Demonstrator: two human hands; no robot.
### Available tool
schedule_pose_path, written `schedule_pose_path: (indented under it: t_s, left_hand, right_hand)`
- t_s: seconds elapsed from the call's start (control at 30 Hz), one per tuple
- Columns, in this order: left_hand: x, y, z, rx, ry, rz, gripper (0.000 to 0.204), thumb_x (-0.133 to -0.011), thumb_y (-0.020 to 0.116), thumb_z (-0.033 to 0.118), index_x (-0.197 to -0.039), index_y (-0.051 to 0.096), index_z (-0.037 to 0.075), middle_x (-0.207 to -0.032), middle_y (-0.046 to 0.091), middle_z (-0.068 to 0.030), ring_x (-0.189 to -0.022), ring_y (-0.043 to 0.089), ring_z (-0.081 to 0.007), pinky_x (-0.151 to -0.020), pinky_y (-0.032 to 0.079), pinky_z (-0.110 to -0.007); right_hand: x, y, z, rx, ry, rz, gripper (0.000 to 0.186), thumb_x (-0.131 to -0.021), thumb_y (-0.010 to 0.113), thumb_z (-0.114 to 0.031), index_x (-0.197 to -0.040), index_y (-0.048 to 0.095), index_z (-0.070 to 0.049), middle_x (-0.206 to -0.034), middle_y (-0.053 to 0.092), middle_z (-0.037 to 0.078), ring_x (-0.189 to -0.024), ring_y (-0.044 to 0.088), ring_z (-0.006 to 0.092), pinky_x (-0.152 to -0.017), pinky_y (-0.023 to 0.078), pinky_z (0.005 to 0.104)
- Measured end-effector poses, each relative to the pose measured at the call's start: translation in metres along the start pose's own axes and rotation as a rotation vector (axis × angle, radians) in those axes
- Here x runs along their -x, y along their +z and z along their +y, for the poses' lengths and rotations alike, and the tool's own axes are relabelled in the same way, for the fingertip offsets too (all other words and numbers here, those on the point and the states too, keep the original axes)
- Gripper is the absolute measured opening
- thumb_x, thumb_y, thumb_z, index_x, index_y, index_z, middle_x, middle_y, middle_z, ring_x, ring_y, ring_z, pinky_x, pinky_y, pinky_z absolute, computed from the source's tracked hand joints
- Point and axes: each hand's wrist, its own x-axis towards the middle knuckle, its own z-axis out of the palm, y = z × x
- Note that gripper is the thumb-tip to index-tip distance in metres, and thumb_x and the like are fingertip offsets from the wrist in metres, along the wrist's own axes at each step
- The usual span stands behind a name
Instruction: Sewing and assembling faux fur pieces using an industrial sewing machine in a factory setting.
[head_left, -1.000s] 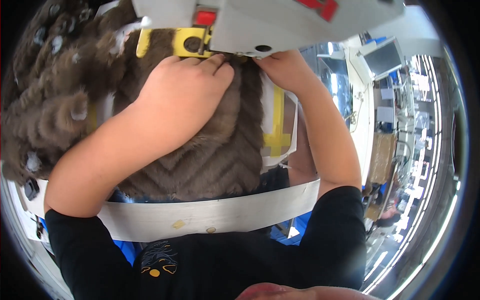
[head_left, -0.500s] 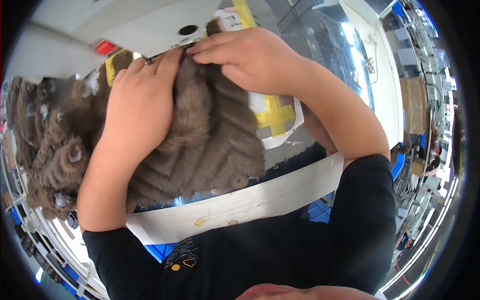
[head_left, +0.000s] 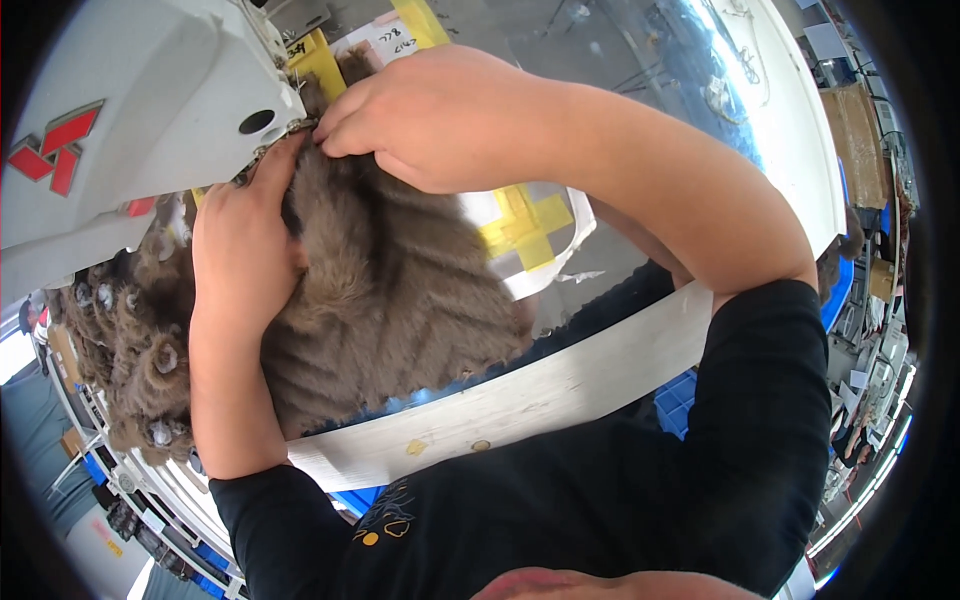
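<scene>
A brown fur piece (head_left: 410,300) with ridged rows lies across the work surface, one edge folded up at the metal parts of a white sewing machine (head_left: 160,110). My left hand (head_left: 243,255) is closed on the fold from the left, its index finger reaching up to those metal parts. The thumb is mostly hidden by fur. From the right, my right hand (head_left: 430,115) pinches the fur's upper edge, fingertips bent close beside the same metal parts. Where exactly the edge meets the machine is covered by my fingers.
More bunched fur (head_left: 130,350) with pale spots lies left of my left forearm. Yellow tape (head_left: 525,225) and white paper stick to the glossy surface at right. A white board (head_left: 520,400) runs along the front edge. Shelving (head_left: 870,250) stands far right.
The view has shifted, so the machine, fur and hands sit further left and more of the machine shows. Both hands keep their hold on the fur at the machine.
</scene>
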Motion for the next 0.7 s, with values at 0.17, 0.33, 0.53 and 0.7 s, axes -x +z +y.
schedule_pose_path:
  t_s: [0.17,0.33,0.53,0.7]
  left_hand:
    - [-0.002,-0.001,0.002,0.007,-0.040,-0.030,0.081,-0.062,0.069,-0.009,-0.141,0.058,0.008,-0.093,0.071,-0.0237,-0.088,0.063,-0.0475,-0.083,0.051,-0.051]
    - [-0.001,-0.005,0.007,0.031,0.002,0.002,0.082,-0.063,0.067,-0.010,-0.142,0.057,0.007,-0.118,0.070,-0.0198,-0.099,0.064,-0.0460,-0.089,0.052,-0.049]
    - [0.004,-0.006,0.015,0.032,0.001,0.001,0.086,-0.060,0.072,-0.010,-0.143,0.056,0.005,-0.142,0.062,-0.0140,-0.115,0.063,-0.0413,-0.099,0.052,-0.045]
    - [0.008,-0.009,0.021,0.042,0.024,0.013,0.088,-0.057,0.076,-0.009,-0.142,0.056,0.004,-0.147,0.059,-0.0129,-0.125,0.061,-0.0358,-0.104,0.051,-0.044]
  right_hand:
    - [0.001,0.000,-0.001,0.003,0.033,-0.014,0.036,-0.086,0.056,-0.004,-0.116,0.076,-0.007,-0.125,0.073,0.005,-0.111,0.069,0.0280,-0.095,0.057,0.0407]
    - [0.001,-0.003,-0.002,-0.034,0.024,-0.002,0.034,-0.085,0.056,-0.004,-0.112,0.077,-0.006,-0.123,0.073,0.005,-0.110,0.069,0.0281,-0.094,0.057,0.0409]
    - [0.000,-0.007,-0.007,-0.015,0.031,-0.044,0.033,-0.081,0.060,-0.005,-0.109,0.078,-0.006,-0.116,0.075,0.005,-0.104,0.071,0.0300,-0.091,0.058,0.0418]
    - [0.000,-0.010,-0.011,0.028,0.006,-0.111,0.032,-0.079,0.060,-0.004,-0.105,0.078,-0.006,-0.109,0.076,0.006,-0.098,0.072,0.0317,-0.086,0.059,0.0438]
